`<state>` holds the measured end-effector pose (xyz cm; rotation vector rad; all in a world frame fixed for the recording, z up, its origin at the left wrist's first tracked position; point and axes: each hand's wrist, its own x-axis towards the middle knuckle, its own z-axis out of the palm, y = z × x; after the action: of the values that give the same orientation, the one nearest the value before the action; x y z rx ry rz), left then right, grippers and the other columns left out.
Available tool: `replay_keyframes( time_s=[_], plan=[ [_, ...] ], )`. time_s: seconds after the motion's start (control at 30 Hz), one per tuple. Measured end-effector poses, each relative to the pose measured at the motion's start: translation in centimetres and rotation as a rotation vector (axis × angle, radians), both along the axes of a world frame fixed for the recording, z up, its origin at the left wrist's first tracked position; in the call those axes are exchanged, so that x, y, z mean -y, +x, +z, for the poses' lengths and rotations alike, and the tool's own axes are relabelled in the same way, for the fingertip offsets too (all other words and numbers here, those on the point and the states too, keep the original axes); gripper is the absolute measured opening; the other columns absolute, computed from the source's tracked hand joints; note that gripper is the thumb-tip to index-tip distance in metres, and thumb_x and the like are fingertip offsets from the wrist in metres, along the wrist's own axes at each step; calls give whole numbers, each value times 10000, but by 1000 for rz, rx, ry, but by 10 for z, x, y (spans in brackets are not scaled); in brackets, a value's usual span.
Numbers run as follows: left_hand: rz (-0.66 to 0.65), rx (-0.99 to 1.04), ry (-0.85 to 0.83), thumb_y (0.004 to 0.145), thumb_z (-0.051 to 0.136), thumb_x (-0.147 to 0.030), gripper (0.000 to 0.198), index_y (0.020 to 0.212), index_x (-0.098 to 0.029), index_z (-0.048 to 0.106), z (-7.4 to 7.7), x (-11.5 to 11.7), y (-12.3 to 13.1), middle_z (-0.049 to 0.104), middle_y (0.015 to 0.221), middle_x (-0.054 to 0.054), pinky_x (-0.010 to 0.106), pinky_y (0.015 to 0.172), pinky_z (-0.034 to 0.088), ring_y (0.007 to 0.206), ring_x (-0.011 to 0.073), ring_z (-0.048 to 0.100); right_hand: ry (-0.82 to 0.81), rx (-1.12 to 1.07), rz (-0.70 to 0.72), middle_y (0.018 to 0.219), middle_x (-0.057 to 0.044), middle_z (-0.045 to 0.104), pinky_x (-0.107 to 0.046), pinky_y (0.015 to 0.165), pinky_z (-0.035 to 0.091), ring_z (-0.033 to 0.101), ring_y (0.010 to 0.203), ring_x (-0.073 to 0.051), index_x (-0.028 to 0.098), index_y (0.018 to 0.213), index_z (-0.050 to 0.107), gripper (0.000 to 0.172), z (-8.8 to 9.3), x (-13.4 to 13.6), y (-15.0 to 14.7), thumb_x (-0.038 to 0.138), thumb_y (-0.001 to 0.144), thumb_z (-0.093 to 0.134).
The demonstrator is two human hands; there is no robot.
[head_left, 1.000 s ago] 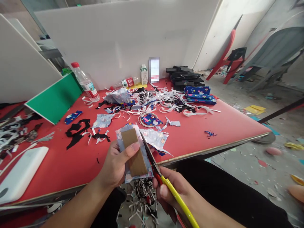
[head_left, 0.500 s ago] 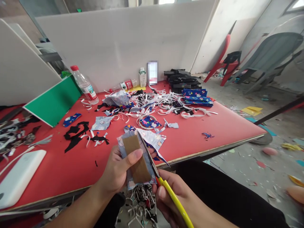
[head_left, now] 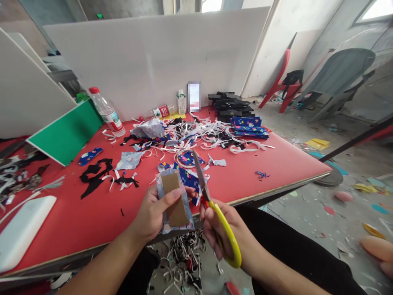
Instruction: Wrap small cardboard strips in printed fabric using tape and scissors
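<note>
My left hand (head_left: pixel 156 211) grips a light-blue patterned piece of fabric (head_left: pixel 190 221) with a brown cardboard rectangle (head_left: pixel 175 203) lying on it, thumb pressed on the cardboard. Just right of that, my right hand (head_left: pixel 222 225) holds yellow-handled scissors (head_left: pixel 225 229), blades pointing up and away, apart from the cardboard. A dark-blue patterned scrap (head_left: pixel 189 181) lies behind the held piece, partly hidden by it and by the left fingers. Beyond the hands, a ring-shaped roll (head_left: pixel 186 166) rests on the table with dark-blue cloth inside it.
White strips (head_left: pixel 208 131) and cloth scraps cover the middle of the red table (head_left: pixel 245 172). Behind stand a water bottle (head_left: pixel 109 112), a carton (head_left: pixel 181 102) and a phone (head_left: pixel 194 96). Stacks of black pieces (head_left: pixel 231 104) and blue fabric (head_left: pixel 249 128) sit at the right. Cuttings litter the floor.
My right hand has drawn the scissors away to the right of the cardboard. The light-blue flap beside the cardboard has come away, and more dark-blue cloth shows behind.
</note>
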<state>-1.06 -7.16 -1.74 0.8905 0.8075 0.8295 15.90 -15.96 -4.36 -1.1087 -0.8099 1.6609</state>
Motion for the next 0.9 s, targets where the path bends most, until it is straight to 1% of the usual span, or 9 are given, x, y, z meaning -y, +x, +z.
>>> replay_keyframes(
  time_s=[0.17,0.23,0.33,0.4,0.47,0.63,0.7,0.8,0.9],
  plan=[
    [230,15,-75,643,966,-428,454,937,-147,765,-4,-13,2,804,812,80,323,630,648,734,245,774,88,345,-270,644,52,578,-244,457,384,499,495,-102,232,800,543,557,15,-22,20,656,663,877],
    [244,23,-57,644,954,-427,461,948,-141,757,-4,-15,-1,795,805,67,322,652,648,739,238,769,116,606,-302,679,35,590,-276,530,402,526,597,-139,238,811,545,506,20,-34,27,627,697,847],
    [194,8,-51,655,941,-449,416,865,-145,749,-3,-15,-11,742,692,23,286,552,608,584,179,697,86,977,-252,682,30,593,-292,553,359,516,623,-163,250,801,519,442,24,-52,30,577,746,811],
    [135,2,-57,657,943,-437,388,817,-139,755,-2,-13,-20,713,641,16,267,497,567,513,155,646,72,1085,-220,696,25,604,-293,563,332,506,624,-167,251,802,514,422,25,-61,27,488,713,852],
    [11,-11,-44,672,942,-419,358,804,-129,779,0,-10,-28,727,662,43,255,511,551,535,155,653,88,1137,-203,740,10,632,-290,583,324,518,655,-174,248,820,516,402,24,-67,21,388,693,872],
    [-572,-143,196,864,792,-365,227,987,-181,842,10,2,-39,813,892,89,283,716,561,775,192,730,132,1251,-138,740,0,634,-277,598,306,520,683,-173,240,775,513,275,18,-73,12,264,751,785],
    [-709,-185,260,894,742,-320,219,1049,-205,845,11,6,-41,830,989,89,338,837,563,889,229,753,137,1275,-126,698,5,609,-280,588,297,492,655,-167,239,745,508,272,17,-75,12,280,760,776],
    [-790,-202,309,906,707,-299,231,1080,-232,844,7,9,-43,831,1031,73,378,919,544,971,257,755,171,1268,-141,679,11,596,-289,581,311,481,635,-164,243,739,498,284,16,-76,15,301,759,775],
    [-750,-252,308,889,716,-294,191,1012,-218,842,1,10,-43,824,946,70,346,791,540,833,237,736,232,1210,-183,708,6,615,-293,591,369,529,653,-171,243,776,506,279,23,-77,19,361,788,759]
  ],
)
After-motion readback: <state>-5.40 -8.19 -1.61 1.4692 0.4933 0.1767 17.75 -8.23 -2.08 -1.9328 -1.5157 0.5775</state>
